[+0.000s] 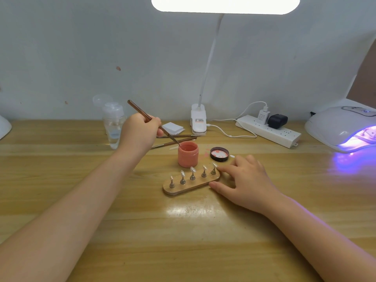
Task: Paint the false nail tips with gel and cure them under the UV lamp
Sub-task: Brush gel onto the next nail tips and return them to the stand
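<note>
My left hand (140, 132) grips a thin brown brush (142, 112), its tip dipped into the open pink gel jar (188, 154). In front of the jar lies a wooden holder (195, 185) carrying several false nail tips (192, 169) on small metal stands. My right hand (247, 180) rests at the holder's right end, thumb and forefinger touching its edge with the fingers nearly straight. The jar's dark lid (219, 154) lies upturned to the right of the jar. A white UV lamp (341, 127) glows violet at the far right.
Two more brushes (175, 140) lie behind the jar. A clear pump bottle (113, 124), white wipes (173, 127), a clip-on desk lamp (199, 121) and a power strip (268, 130) with plugs line the back of the wooden table (183, 231).
</note>
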`<state>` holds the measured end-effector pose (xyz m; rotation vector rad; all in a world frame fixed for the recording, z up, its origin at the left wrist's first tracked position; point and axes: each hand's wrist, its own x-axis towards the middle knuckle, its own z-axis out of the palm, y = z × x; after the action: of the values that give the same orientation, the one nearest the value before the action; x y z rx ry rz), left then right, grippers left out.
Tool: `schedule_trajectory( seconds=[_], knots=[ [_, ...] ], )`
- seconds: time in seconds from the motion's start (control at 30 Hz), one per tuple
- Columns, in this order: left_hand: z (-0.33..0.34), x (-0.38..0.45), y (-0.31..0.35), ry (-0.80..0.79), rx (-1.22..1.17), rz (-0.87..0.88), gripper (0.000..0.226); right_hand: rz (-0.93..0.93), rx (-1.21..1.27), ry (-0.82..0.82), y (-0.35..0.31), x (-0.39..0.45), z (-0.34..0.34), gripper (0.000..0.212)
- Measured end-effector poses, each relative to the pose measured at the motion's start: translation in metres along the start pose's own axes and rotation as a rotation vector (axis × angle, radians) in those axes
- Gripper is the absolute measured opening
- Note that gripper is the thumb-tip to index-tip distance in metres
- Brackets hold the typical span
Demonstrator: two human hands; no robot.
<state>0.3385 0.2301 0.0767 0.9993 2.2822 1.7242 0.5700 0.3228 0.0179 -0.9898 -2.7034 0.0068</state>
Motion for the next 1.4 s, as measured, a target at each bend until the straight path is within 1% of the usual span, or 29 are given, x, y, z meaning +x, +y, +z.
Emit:
schedule_trajectory(
  seconds=[0.07,0.2,0.27,0.37,0.5,0.63,0.73,0.83,0.93,1.1,1.17,1.23,1.3,1.4],
  knots=[
    [0.000,-0.001,0.001,0.008,-0.021,0.017,0.017,-0.013,0.034,-0.012,0.001,0.002,0.001,0.064],
    [0.003,-0.004,-0.001,-0.040,-0.003,0.003,0.018,0.001,0.097,0.008,0.004,0.005,0.001,0.059],
    [0.001,-0.005,-0.002,-0.027,0.014,0.010,0.019,0.002,0.148,0.034,0.005,0.004,0.000,0.055],
    [-0.002,-0.010,-0.002,0.010,-0.010,0.042,0.018,-0.023,0.236,0.092,0.002,-0.002,-0.002,0.057],
    [-0.004,-0.020,-0.001,-0.033,-0.188,0.025,0.015,-0.022,0.261,0.168,-0.007,-0.008,-0.001,0.050],
    [-0.010,-0.035,-0.005,-0.094,-0.441,-0.034,0.006,0.012,0.196,0.179,-0.016,-0.008,0.002,0.053],
    [-0.014,-0.048,-0.008,-0.138,-0.590,-0.060,0.006,0.038,0.204,0.151,-0.019,-0.006,0.004,0.056],
    [-0.017,-0.061,-0.013,-0.161,-0.657,-0.048,0.010,0.046,0.254,0.086,-0.018,-0.003,0.004,0.054],
    [-0.020,-0.073,-0.021,-0.167,-0.706,-0.020,0.015,0.041,0.279,0.069,-0.016,0.000,0.003,0.052],
    [-0.020,-0.084,-0.030,-0.192,-0.697,0.036,0.025,0.055,0.253,0.072,-0.007,0.001,0.001,0.051],
    [-0.018,-0.086,-0.032,-0.198,-0.681,0.061,0.025,0.070,0.275,0.082,-0.006,0.000,0.001,0.049],
    [-0.017,-0.089,-0.032,-0.207,-0.634,0.101,0.021,0.071,0.349,0.113,-0.006,-0.001,0.002,0.042],
    [-0.015,-0.093,-0.032,-0.218,-0.578,0.145,0.021,0.077,0.413,0.162,-0.008,-0.001,0.003,0.030],
    [-0.014,-0.097,-0.031,-0.227,-0.521,0.209,0.021,0.079,0.413,0.190,-0.008,-0.001,0.005,0.015]
  ],
)
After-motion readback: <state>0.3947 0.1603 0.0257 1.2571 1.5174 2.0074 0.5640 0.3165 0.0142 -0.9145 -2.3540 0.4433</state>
